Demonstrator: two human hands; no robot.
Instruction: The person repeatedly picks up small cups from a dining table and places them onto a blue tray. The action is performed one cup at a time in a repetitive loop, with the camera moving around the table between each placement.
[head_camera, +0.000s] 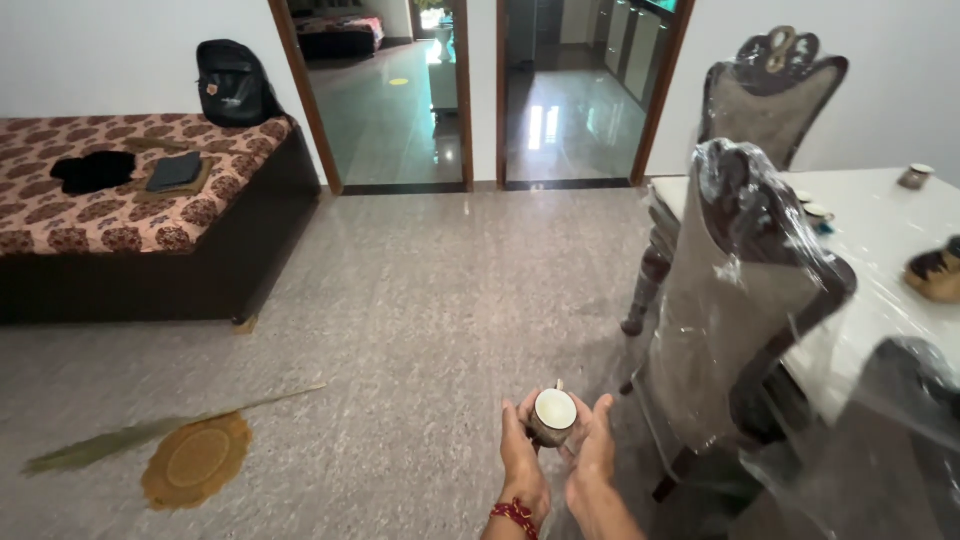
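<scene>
Small cup (553, 415) — between both hands

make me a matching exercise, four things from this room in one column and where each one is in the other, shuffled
Things:
1. cup
2. backpack
3. woven mat
4. wrapped chair

Places:
A. flat on the floor, beside a long leaf
B. against the wall at the back of the bed
C. pushed up to the white table
D. between both hands

Pairs: 1-D, 2-B, 3-A, 4-C

The left hand and right hand cradle the cup together.
</scene>
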